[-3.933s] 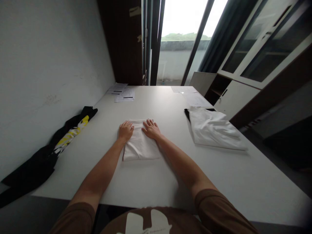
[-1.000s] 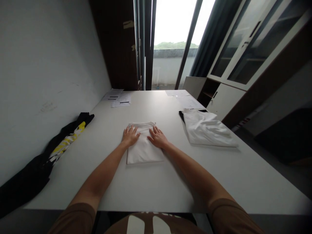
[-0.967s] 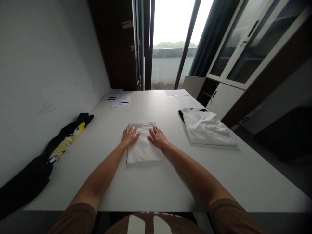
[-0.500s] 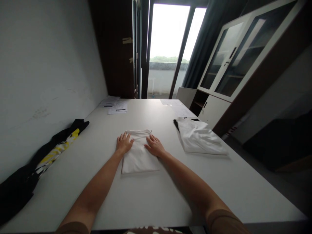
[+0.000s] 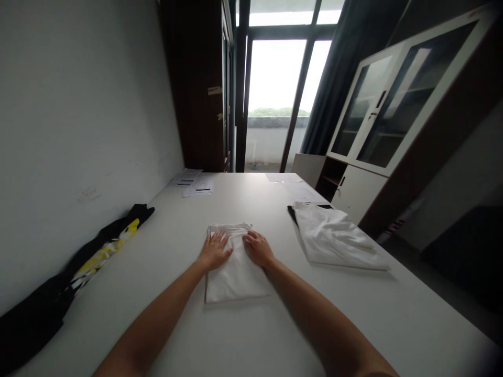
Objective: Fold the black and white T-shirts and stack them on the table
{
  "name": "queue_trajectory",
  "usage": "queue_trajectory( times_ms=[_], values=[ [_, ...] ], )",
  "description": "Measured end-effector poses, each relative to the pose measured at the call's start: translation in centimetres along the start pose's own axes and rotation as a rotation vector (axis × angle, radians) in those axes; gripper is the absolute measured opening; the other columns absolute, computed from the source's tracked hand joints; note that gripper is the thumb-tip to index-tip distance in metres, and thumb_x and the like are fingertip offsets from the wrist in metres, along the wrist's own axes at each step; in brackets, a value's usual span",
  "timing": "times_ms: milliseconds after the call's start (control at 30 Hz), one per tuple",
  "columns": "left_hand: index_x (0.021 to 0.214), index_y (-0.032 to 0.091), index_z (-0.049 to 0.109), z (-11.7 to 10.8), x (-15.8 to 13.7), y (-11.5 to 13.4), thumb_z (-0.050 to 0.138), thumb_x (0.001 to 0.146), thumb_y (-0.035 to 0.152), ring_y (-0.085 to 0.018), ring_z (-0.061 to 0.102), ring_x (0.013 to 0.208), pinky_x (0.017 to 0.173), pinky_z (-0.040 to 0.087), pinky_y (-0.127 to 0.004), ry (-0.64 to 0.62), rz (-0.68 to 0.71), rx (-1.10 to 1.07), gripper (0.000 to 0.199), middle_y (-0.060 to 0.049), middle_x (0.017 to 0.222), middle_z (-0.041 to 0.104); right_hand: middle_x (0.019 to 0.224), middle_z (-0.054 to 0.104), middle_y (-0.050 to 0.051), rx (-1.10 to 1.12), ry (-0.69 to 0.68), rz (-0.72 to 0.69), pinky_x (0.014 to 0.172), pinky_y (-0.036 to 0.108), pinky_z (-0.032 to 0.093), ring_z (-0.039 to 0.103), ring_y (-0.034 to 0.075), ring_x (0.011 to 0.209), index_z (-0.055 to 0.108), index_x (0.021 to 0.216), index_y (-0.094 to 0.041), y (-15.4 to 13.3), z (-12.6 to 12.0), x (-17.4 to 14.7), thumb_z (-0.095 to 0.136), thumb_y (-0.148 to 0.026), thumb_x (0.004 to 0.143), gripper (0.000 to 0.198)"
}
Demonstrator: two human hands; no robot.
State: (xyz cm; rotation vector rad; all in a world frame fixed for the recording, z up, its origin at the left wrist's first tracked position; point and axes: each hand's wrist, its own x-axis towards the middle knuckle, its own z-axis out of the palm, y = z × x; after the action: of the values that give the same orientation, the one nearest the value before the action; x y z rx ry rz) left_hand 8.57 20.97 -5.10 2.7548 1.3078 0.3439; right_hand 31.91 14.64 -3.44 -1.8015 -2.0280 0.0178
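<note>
A folded white garment (image 5: 238,285), its kind not clear, lies flat on the white table (image 5: 188,335) in front of me. My left hand (image 5: 215,250) rests palm down on its upper left part, fingers stretched out toward the far edge. On the upper right part lies my right hand (image 5: 258,248), its fingers slightly bent but flat against the cloth. Neither hand grips the fabric. Small wrinkles show along the far edge, between the two hands.
To the right, another white garment (image 5: 334,235) lies over something black. A black garment with yellow and white print (image 5: 106,254) is against the left wall. Papers (image 5: 198,186) lie at the far left, more sheets (image 5: 291,186) at the far right. A cabinet (image 5: 361,193) stands beyond.
The view has tilted up, so everything sits lower in the picture. My left hand has slid inward over the cloth; my right hand stays on the right side, its fingers a little more bent.
</note>
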Motion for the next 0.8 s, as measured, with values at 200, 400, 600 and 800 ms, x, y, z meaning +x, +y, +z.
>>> queue_trajectory(
  times_ms=[200, 400, 600, 800],
  values=[
    [0.159, 0.025, 0.038, -1.0, -1.9, 2.2, 0.041, 0.100, 0.058, -0.034, 0.024, 0.155, 0.125, 0.017, -0.059, -0.059, 0.035, -0.018, 0.068, -0.011, 0.168, 0.031, 0.147, 0.058, 0.006, 0.082, 0.070, -0.072, 0.124, 0.043, 0.026, 0.045, 0.020, 0.143, 0.066, 0.135, -0.026, 0.2, 1.1, 0.6, 0.043, -0.028, 0.104, 0.038],
    [0.143, 0.026, 0.057, -1.6, -1.8, 2.3, 0.046, 0.100, 0.047, -0.029, 0.043, 0.143, 0.123, 0.028, -0.051, 0.069, -0.024, -0.063, 0.049, -0.009, 0.153, 0.052, 0.162, 0.040, 0.008, -0.009, -0.124, 0.012, 0.124, 0.046, 0.023, 0.027, 0.024, 0.154, 0.053, 0.149, -0.027, -0.1, 1.3, 0.5, 0.039, -0.039, 0.106, 0.047],
    [0.154, 0.026, 0.046, -1.2, -1.6, 1.9, 0.047, 0.100, 0.046, -0.030, 0.028, 0.154, 0.126, 0.021, -0.055, 0.020, -0.083, -0.080, 0.058, -0.009, 0.165, 0.036, 0.171, 0.020, 0.007, -0.072, -0.267, 0.083, 0.124, 0.053, 0.015, 0.013, 0.032, 0.157, 0.039, 0.159, -0.032, -0.8, 0.4, 0.2, 0.037, -0.050, 0.106, 0.056],
    [0.158, 0.026, 0.040, -1.1, -1.6, 1.9, 0.045, 0.100, 0.046, -0.028, 0.023, 0.157, 0.129, 0.012, -0.054, -0.013, 0.043, -0.083, 0.061, -0.006, 0.168, 0.032, 0.171, 0.021, 0.008, -0.070, -0.225, 0.081, 0.124, 0.052, 0.015, 0.012, 0.032, 0.157, 0.041, 0.158, -0.030, -1.5, 0.5, -0.5, 0.035, -0.051, 0.106, 0.056]
  ],
)
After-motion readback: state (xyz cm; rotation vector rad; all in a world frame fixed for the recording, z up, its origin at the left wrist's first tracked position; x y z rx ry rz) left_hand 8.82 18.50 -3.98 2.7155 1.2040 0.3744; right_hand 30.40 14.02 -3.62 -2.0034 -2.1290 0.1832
